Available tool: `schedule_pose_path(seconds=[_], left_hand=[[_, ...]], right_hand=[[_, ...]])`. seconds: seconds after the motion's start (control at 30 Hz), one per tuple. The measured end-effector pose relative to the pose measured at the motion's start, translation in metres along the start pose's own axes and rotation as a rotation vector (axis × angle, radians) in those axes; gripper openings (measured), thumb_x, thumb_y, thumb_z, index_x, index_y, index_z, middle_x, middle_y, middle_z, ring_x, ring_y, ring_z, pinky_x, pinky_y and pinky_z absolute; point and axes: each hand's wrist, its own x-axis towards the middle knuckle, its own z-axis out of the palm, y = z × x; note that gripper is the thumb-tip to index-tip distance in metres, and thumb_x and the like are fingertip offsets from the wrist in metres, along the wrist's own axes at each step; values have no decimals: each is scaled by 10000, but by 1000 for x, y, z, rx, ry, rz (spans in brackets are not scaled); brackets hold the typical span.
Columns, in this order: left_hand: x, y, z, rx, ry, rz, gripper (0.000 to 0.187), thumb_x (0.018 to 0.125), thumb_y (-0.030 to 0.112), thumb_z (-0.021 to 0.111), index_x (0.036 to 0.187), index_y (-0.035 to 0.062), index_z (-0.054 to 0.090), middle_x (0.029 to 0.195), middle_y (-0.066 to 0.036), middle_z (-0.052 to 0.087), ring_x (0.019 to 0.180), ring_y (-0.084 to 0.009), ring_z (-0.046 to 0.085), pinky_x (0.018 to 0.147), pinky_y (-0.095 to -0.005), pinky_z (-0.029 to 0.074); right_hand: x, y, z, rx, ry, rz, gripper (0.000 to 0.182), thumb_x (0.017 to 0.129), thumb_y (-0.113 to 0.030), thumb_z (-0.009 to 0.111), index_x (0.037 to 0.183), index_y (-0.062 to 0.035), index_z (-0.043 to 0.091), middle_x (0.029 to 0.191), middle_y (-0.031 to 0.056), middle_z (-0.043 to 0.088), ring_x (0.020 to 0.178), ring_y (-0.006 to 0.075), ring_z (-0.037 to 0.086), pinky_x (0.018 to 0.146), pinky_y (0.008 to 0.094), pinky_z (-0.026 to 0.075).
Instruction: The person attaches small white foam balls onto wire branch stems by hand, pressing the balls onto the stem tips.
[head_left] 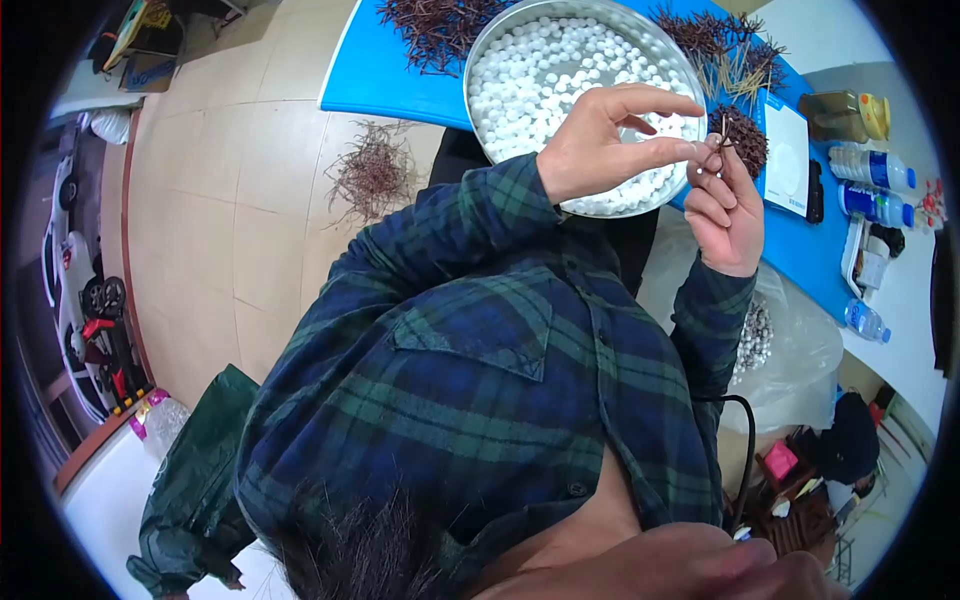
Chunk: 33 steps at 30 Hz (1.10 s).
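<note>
My left hand (612, 142) reaches in from the left over a round metal pan (478, 128). Its thumb and index finger are spread apart, with the thumb tip close to my right fingertips. My right hand (728, 212) is closed in a pinch on a small dark brown twig-like piece (726, 136), beside the pan's right rim. Many small white balls (530, 75) fill the pan. Just behind my right fingertips lies a bunch of dark brown twig-like pieces (748, 145).
The pan stands on a blue table (375, 75), with brown twig piles (440, 30) around it. On the right are a white box (787, 155), water bottles (872, 168) and a yellow-lidded jar (850, 115). More twigs (372, 172) lie on the floor; a clear plastic bag (790, 370) sits below the table.
</note>
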Motion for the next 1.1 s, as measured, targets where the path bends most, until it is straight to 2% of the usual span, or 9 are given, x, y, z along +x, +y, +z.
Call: schedule_pose_path(seconds=[0.07,0.27,0.43,0.6,0.73,0.77,0.9,0.93,1.1], left_hand=[[2,0,-3,36,-58,80,182,748,93,711,928,66,708,938,-66,675,815,-148,601,676,-237,476],[1,-4,-7,-50,-101,63,171,740,92,726,906,55,712,939,-77,675,784,-150,611,669,-252,498],[-2,-8,-16,-129,-162,-7,174,770,19,696,941,53,704,994,-103,658,801,-160,623,672,-245,516],[-6,-15,-24,-146,-148,25,168,767,-3,691,926,51,705,943,-102,672,793,-157,630,647,-225,521],[-7,-8,-41,-10,-90,24,129,767,1,695,895,17,697,861,-105,683,780,-158,642,659,-214,526],[-9,-7,-45,-8,-87,22,129,767,1,695,895,17,697,861,-105,683,780,-158,642,659,-214,526],[-19,-5,-59,43,72,-144,94,777,11,690,867,-17,686,808,-112,685,752,-158,654,666,-201,520],[-21,-6,-61,45,74,-146,94,777,11,690,867,-17,686,808,-112,685,752,-158,654,666,-201,520],[-28,-11,-70,76,117,-217,96,789,21,682,865,-36,679,787,-119,684,734,-156,658,674,-196,518]], right_hand=[[1,5,-1,2,19,26,180,940,-104,480,1048,36,513,829,45,536,475,-13,293,350,113,227],[6,18,-6,34,46,98,183,941,-109,481,1048,36,516,812,34,531,465,-15,287,342,117,218],[11,22,-14,55,-63,173,185,940,-103,481,1054,40,514,791,29,528,461,-22,272,340,107,201],[12,21,-4,-185,1,183,172,924,-90,511,1035,38,540,806,47,545,461,-4,327,362,113,255],[20,18,2,-1273,343,-133,175,869,-74,577,1011,26,572,866,79,567,512,82,454,441,196,388],[24,18,-1,-1272,340,-129,175,869,-74,577,1011,26,572,866,79,567,512,82,454,441,196,388],[43,13,-27,-2132,183,-583,233,799,-70,636,1014,9,594,932,108,582,637,189,546,591,299,463],[47,13,-27,-2130,180,-581,233,799,-70,636,1014,9,594,932,108,582,637,189,546,591,299,463],[66,17,-22,-2230,186,-317,312,768,-79,653,1064,-18,578,986,102,569,714,228,557,674,332,465]])
